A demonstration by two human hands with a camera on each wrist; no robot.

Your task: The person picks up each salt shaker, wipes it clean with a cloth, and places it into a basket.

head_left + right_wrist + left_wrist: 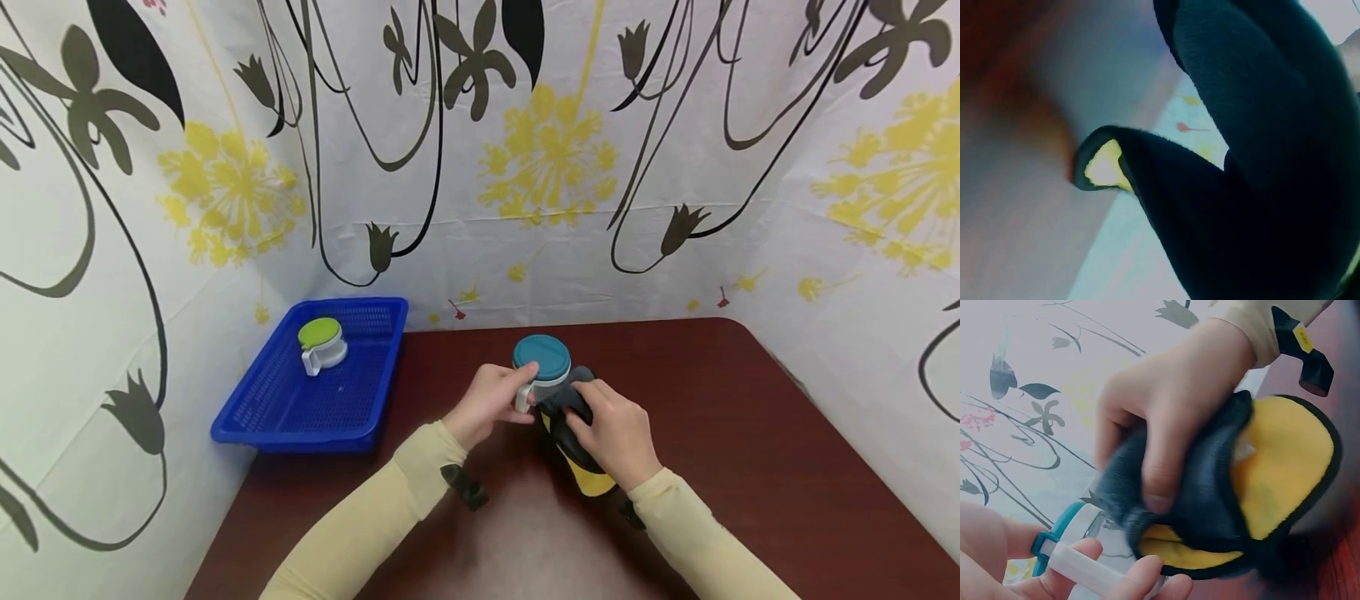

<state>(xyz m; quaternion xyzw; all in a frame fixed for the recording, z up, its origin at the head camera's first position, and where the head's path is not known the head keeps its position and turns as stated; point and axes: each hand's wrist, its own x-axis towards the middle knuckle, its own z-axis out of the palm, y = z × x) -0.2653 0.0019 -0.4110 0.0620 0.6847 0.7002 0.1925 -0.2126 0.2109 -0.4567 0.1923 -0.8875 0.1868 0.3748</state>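
The cup with the teal lid is seen from the head camera upright on the table, its white handle gripped by the left hand, while the right hand presses a cloth against its right side. From the left wrist, the right hand's fingers are seen clamped on the dark and yellow cloth, just right of the handle. From the right wrist only the cloth is shown.

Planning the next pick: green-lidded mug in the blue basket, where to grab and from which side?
Take the green-lidded mug by its white handle, coming from above and from the near side. It stands upright in the blue basket with the handle toward the camera and space around it. Both hands are busy: the left hand holds the teal-lidded mug, the right hand the cloth.
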